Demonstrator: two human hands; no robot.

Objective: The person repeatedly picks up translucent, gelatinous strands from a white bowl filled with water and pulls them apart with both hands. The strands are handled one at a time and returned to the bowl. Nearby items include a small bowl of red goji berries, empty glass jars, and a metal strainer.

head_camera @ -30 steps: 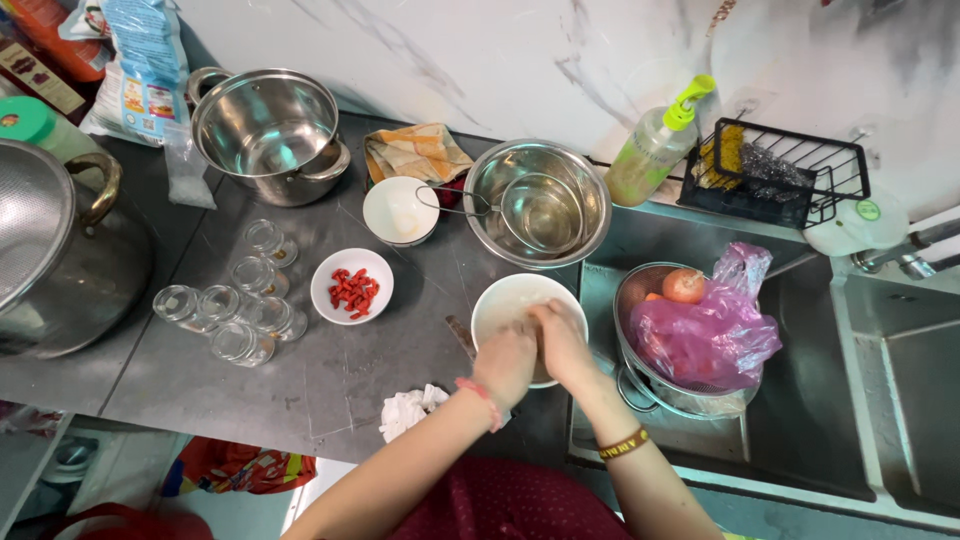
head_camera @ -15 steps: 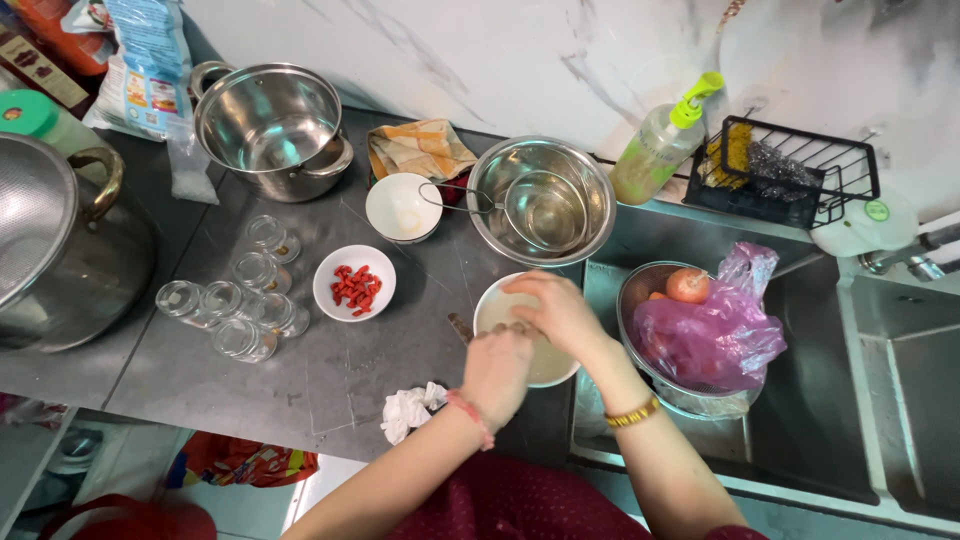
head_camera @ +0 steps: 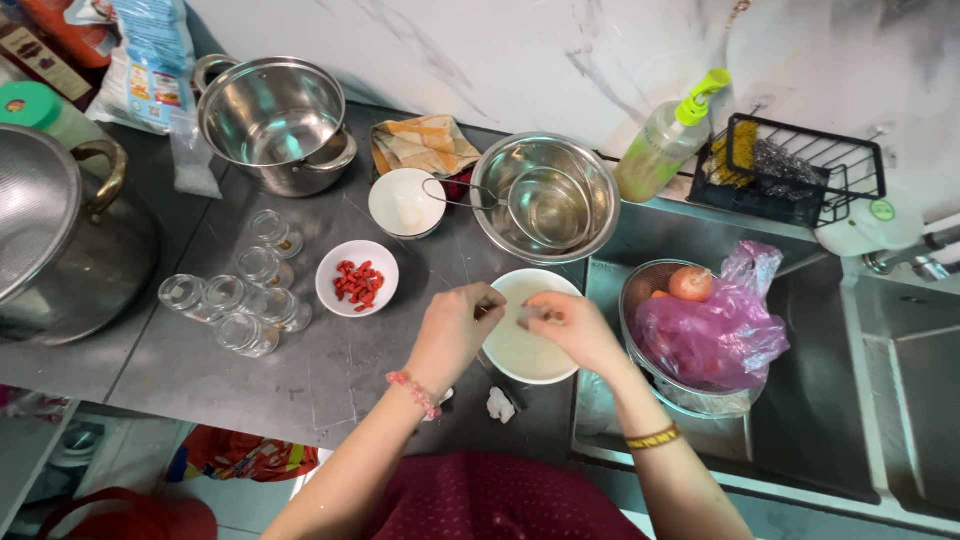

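- The white bowl (head_camera: 530,345) of pale cloudy liquid stands at the worktop's (head_camera: 330,370) front right corner, just beside the sink (head_camera: 820,420)
- Left hand (head_camera: 455,330) hovers over the bowl's left rim; fingers pinched together, on what I cannot tell
- Right hand (head_camera: 570,328) is above the bowl's right side; fingers pinched on something small and pale
- A small dish of red berries (head_camera: 357,278) sits left of the bowl, toward the worktop's middle; glass jars (head_camera: 240,300) further left; a crumpled tissue (head_camera: 500,404) lies by the front edge

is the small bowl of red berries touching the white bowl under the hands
Apart. The head view shows the small bowl of red berries left of the white bowl, with bare grey counter and the left hand between them.
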